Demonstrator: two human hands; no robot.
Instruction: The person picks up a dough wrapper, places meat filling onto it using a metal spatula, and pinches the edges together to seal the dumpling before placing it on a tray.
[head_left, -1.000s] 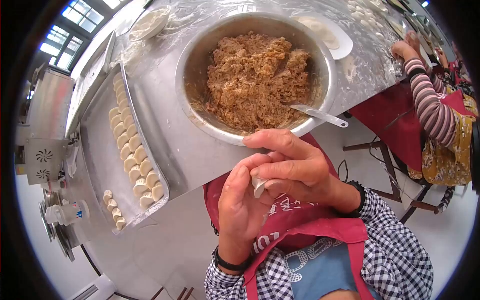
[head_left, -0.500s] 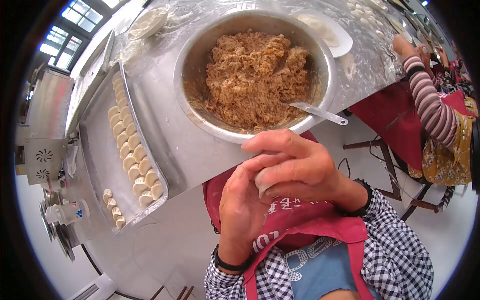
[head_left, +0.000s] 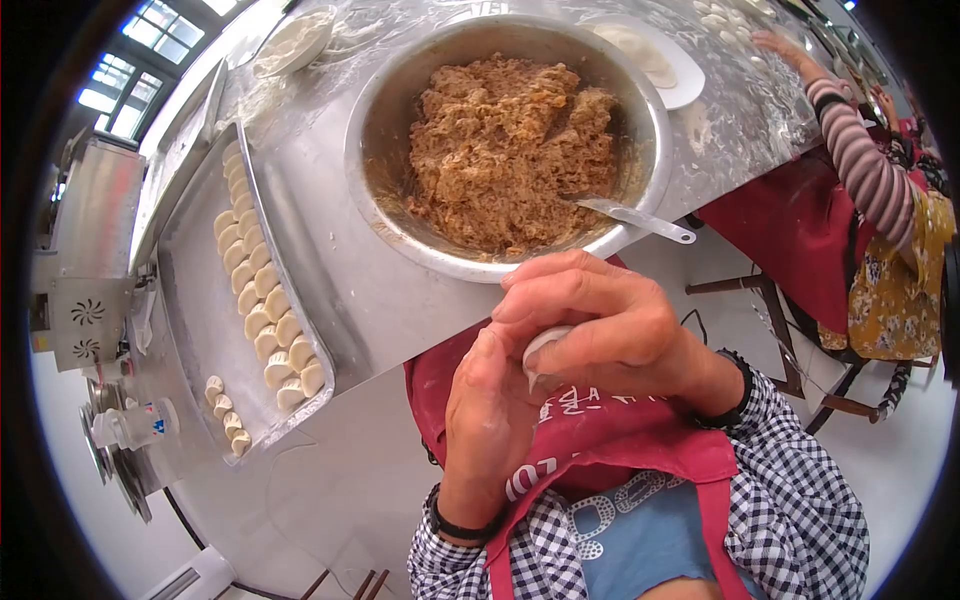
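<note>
A pale dough dumpling [head_left: 546,352] sits between my two hands, in front of the filling bowl's near edge. My left hand [head_left: 487,415] is closed against it from the left, its thumb up beside the dough. From the right, my right hand [head_left: 600,315] curls its fingers over the top and presses its thumb on the dumpling. Most of the dough is hidden by my fingers. Just beyond stands a large metal bowl [head_left: 658,150] of brown minced filling [head_left: 510,150]. A metal spoon [head_left: 645,219] rests in the filling, its handle over the rim.
To the left, a metal tray [head_left: 200,290] holds rows of folded dumplings [head_left: 257,322]. Behind the bowl are a white plate [head_left: 687,80] with wrappers [head_left: 635,48] and a floury dish [head_left: 295,45]. A co-worker's striped sleeve [head_left: 865,165] reaches over the table at right.
My right hand has shifted slightly and its fingers have lifted, so more of the dumpling shows between my hands. The co-worker's arm has reached farther over the table.
</note>
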